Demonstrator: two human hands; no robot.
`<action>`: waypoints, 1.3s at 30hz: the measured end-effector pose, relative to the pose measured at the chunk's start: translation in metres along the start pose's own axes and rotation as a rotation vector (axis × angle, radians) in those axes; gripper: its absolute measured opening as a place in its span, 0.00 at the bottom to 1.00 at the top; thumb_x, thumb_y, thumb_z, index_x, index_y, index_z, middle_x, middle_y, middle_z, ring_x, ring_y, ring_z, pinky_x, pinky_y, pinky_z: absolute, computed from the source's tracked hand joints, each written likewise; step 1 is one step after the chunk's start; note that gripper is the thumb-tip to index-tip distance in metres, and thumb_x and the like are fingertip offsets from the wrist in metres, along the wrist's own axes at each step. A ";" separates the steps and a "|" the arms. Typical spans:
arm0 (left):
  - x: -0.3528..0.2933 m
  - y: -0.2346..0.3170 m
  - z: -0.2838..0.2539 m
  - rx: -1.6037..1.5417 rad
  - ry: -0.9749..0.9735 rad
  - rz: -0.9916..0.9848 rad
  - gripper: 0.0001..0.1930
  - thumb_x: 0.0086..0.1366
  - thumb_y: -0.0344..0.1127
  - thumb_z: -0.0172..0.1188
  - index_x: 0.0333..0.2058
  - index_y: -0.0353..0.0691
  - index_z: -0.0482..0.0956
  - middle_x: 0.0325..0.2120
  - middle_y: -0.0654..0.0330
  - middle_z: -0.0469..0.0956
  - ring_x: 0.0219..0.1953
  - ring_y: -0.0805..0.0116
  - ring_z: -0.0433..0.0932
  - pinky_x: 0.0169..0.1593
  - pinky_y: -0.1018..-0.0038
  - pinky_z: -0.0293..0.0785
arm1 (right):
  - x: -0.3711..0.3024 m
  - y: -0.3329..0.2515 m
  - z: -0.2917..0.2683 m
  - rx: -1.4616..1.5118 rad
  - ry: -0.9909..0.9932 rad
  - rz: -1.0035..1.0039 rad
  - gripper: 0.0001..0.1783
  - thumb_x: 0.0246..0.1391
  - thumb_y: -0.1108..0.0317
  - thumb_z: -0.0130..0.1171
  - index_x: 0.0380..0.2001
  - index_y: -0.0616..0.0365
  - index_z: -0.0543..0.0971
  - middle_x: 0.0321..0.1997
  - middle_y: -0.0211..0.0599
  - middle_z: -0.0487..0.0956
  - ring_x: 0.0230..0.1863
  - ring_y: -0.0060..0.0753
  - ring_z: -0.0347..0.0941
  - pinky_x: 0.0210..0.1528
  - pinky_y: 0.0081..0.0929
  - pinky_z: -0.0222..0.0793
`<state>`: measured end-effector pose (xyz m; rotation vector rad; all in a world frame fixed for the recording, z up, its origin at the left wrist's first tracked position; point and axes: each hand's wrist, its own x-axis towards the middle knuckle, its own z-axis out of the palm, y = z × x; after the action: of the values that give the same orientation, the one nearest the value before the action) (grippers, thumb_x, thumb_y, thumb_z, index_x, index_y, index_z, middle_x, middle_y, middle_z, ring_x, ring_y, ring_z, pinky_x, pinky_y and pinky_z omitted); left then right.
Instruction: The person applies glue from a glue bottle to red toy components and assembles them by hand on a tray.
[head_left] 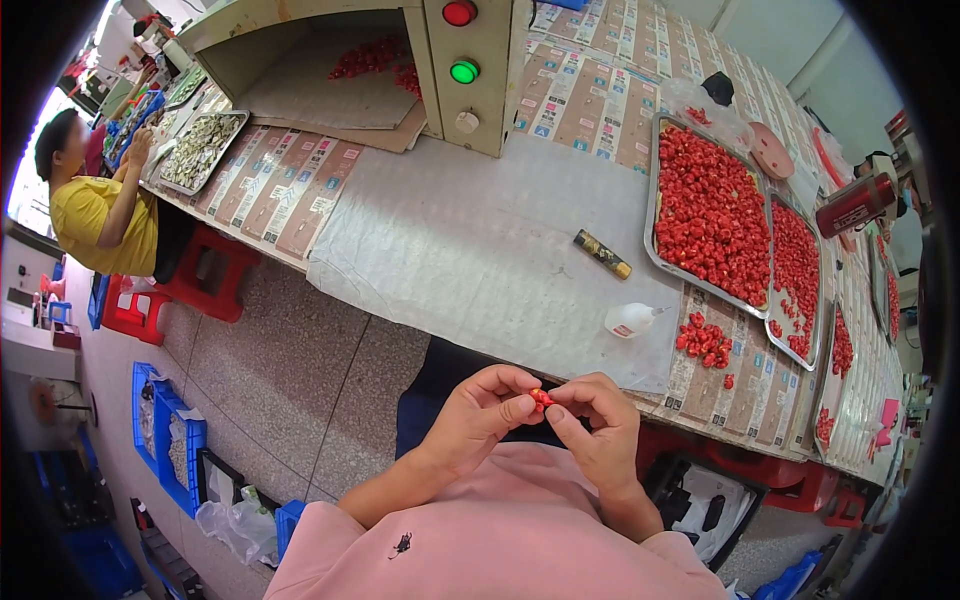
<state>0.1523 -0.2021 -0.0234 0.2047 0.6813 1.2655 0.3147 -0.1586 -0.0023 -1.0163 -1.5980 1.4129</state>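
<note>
**Two hands pinch a small red piece above the lap**

Head view: the left hand and the right hand meet just in front of the pink-sleeved body, fingertips curled in and closed together on a small red piece. The piece is glossy and rounded, held between both thumbs and forefingers, below the near edge of the bench.

The bench top is covered with a pale, woven-looking sheet, and printed paper strips line its surface beyond it. Near the edge lies a loose pile of red pieces, knobbly and bright. Beside it a small white squeeze bottle lies on its side, and further in rests a dark, slim cylinder with gold marks. Two shiny metal trays hold more red pieces: a wide tray and a narrower tray to its right.

At the far end a beige boxy machine carries a round red button and a green one. At far left another person in a yellow shirt sits on a red stool by the bench.
</note>
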 end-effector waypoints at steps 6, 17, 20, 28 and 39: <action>0.003 -0.004 -0.001 -0.030 -0.064 -0.043 0.08 0.61 0.26 0.57 0.39 0.36 0.74 0.36 0.58 0.77 0.38 0.72 0.76 0.43 0.78 0.75 | -0.001 0.001 -0.004 0.038 0.044 -0.010 0.09 0.46 0.77 0.62 0.34 0.62 0.79 0.34 0.33 0.74 0.29 0.17 0.72 0.30 0.12 0.66; 0.016 -0.012 0.017 0.065 -0.046 0.008 0.08 0.59 0.21 0.56 0.39 0.35 0.74 0.38 0.56 0.76 0.41 0.71 0.76 0.48 0.76 0.73 | -0.004 0.001 -0.017 -0.187 0.131 -0.099 0.14 0.39 0.78 0.68 0.32 0.61 0.78 0.33 0.33 0.73 0.27 0.18 0.69 0.28 0.13 0.65; 0.022 -0.015 0.023 0.105 -0.058 0.016 0.09 0.59 0.20 0.56 0.39 0.34 0.74 0.38 0.56 0.76 0.42 0.71 0.75 0.49 0.76 0.73 | -0.003 0.004 -0.024 -0.276 0.176 -0.231 0.13 0.38 0.78 0.68 0.31 0.61 0.78 0.32 0.34 0.73 0.27 0.19 0.69 0.28 0.15 0.65; 0.031 -0.023 0.041 0.209 -0.091 -0.019 0.12 0.59 0.20 0.57 0.43 0.33 0.73 0.42 0.55 0.76 0.45 0.69 0.75 0.51 0.75 0.71 | -0.002 0.020 -0.057 -0.348 0.370 -0.231 0.10 0.39 0.78 0.63 0.29 0.59 0.78 0.29 0.34 0.74 0.24 0.22 0.70 0.25 0.17 0.66; 0.025 0.006 0.021 0.296 -0.038 0.107 0.10 0.59 0.21 0.56 0.40 0.33 0.75 0.39 0.56 0.77 0.41 0.70 0.77 0.49 0.76 0.72 | 0.016 0.034 -0.100 -0.679 0.577 -0.073 0.09 0.43 0.82 0.58 0.31 0.63 0.76 0.31 0.31 0.71 0.22 0.16 0.65 0.21 0.13 0.61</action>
<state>0.1626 -0.1720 -0.0127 0.5129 0.8321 1.2556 0.4030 -0.1023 -0.0254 -1.5532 -1.6497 0.4264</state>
